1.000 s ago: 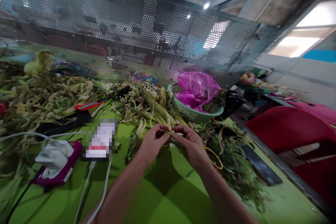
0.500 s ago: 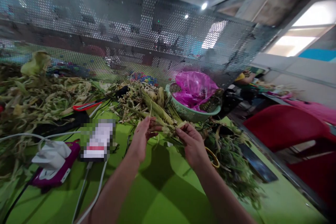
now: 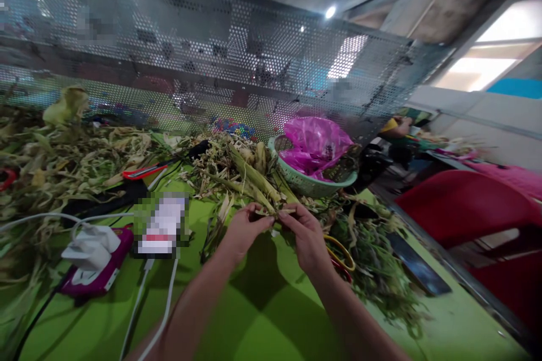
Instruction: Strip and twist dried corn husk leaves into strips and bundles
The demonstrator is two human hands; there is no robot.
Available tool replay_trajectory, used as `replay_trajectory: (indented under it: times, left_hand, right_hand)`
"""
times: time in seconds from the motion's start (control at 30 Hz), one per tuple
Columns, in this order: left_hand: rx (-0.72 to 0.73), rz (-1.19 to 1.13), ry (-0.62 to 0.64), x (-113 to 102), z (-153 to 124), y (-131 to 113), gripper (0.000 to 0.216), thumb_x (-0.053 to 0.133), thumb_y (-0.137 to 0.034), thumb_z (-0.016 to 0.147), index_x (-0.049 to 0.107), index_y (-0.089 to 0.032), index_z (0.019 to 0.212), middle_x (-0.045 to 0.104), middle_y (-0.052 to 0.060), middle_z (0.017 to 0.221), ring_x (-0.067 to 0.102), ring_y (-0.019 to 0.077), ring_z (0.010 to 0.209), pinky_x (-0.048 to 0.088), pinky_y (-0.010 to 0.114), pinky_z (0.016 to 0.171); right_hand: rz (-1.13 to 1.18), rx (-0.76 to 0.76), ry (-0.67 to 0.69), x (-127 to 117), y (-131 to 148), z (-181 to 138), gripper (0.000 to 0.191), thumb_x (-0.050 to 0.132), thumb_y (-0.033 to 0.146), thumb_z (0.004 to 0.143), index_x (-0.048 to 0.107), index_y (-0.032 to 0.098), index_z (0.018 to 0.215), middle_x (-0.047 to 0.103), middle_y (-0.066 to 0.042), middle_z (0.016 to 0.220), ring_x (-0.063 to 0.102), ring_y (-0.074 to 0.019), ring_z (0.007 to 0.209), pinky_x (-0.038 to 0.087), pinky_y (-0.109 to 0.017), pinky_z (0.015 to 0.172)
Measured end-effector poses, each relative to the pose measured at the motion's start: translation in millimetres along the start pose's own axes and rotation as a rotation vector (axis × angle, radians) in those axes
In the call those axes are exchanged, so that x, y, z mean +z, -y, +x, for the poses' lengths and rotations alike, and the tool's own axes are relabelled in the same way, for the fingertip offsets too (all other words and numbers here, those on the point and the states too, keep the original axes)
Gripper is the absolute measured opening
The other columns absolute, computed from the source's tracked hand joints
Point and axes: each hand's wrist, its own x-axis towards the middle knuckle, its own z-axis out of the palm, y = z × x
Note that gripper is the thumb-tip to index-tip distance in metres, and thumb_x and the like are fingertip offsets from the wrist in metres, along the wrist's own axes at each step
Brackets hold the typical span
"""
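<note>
Both hands meet low over the near side of the heap, each pinching a thin pale strip of dried plant (image 3: 288, 211). My left hand (image 3: 244, 232) is closed on its left end, thumb against fingertips. From the other side, my right hand (image 3: 308, 234) grips it between thumb and fingers. Just beyond them lie thick yellow-green stalks (image 3: 253, 174) on a heap of dried plant scraps (image 3: 218, 166). Beside my right wrist are yellow and red loops (image 3: 341, 251), partly hidden by the arm.
A pale green basket (image 3: 311, 181) holds a purple plastic bag (image 3: 317, 140). Left on the green table (image 3: 258, 327) are a phone (image 3: 163, 225), a purple power strip (image 3: 95, 276) with white plugs, and a red cutter (image 3: 146, 171). Limp greenery (image 3: 381, 271) lies right, near a red chair (image 3: 461, 203).
My left hand has gone from spread fingers to a pinch and moved right, close to my right hand. More of the red loop shows by my right wrist. The view has shifted slightly.
</note>
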Motion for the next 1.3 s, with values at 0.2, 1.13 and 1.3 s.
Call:
replay_trajectory:
  times: [0.2, 1.13, 1.3]
  left_hand:
    - [-0.048, 0.037, -0.066, -3, -1, -4, 0.032, 0.081, -0.026, 0.055, 0.061, -0.015, 0.078, 0.060, -0.003, 0.059, 0.051, 0.0092, 0.057, 0.039, 0.023, 0.060]
    - [-0.017, -0.072, -0.182, -11, 2, -6, 0.024, 0.079, -0.029, 0.059, 0.061, -0.016, 0.067, 0.063, 0.001, 0.062, 0.055, 0.0111, 0.058, 0.042, 0.025, 0.059]
    - [-0.043, -0.104, -0.196, -12, 0, -10, 0.022, 0.077, -0.031, 0.061, 0.064, -0.016, 0.069, 0.064, 0.003, 0.069, 0.058, 0.0124, 0.063, 0.044, 0.026, 0.062]
  right_hand:
    - [-0.420, -0.107, 0.135, -21, 11, 3, 0.033, 0.060, 0.051, 0.084, 0.067, 0.021, 0.093, 0.065, -0.001, 0.078, 0.058, -0.0161, 0.065, 0.047, -0.027, 0.062]
    - [-0.416, 0.261, 0.211, -129, 23, -23, 0.074, 0.069, 0.057, 0.072, 0.053, 0.025, 0.137, 0.070, -0.013, 0.104, 0.066, -0.0268, 0.085, 0.055, -0.034, 0.067]
    - [-0.550, 0.201, 0.371, -129, 23, -20, 0.076, 0.066, 0.063, 0.073, 0.052, 0.028, 0.140, 0.069, -0.012, 0.108, 0.065, -0.0289, 0.095, 0.055, -0.038, 0.081]
